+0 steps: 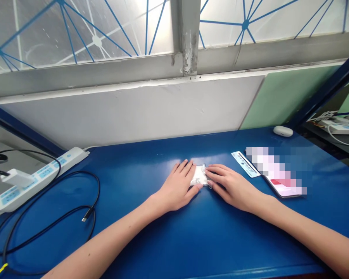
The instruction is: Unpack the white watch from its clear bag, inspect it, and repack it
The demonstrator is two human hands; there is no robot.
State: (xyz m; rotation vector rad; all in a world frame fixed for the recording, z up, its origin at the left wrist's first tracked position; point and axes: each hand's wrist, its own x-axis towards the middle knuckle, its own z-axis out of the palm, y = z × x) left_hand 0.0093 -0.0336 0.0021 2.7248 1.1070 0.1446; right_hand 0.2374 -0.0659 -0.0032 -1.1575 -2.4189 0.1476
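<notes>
A small white packet with a shiny, clear-looking edge [199, 175] lies flat on the blue table [139, 166], between my two hands. My left hand [180, 184] rests palm down at its left side, fingers stretched out and the thumb along its lower edge. At the packet's right side is my right hand [228, 184], its fingers slightly bent and apart, with the fingertips touching the edge. Neither hand is wrapped round the packet. What lies under the fingertips is hidden.
On the left are a white power strip [43, 176] with a plugged-in charger [19, 179] and a looped black cable [97, 186]. To the right lie a white-blue card [246, 164], a partly pixelated phone-like object [282, 182] and a white case [283, 131]. A wall panel [133, 112] stands behind.
</notes>
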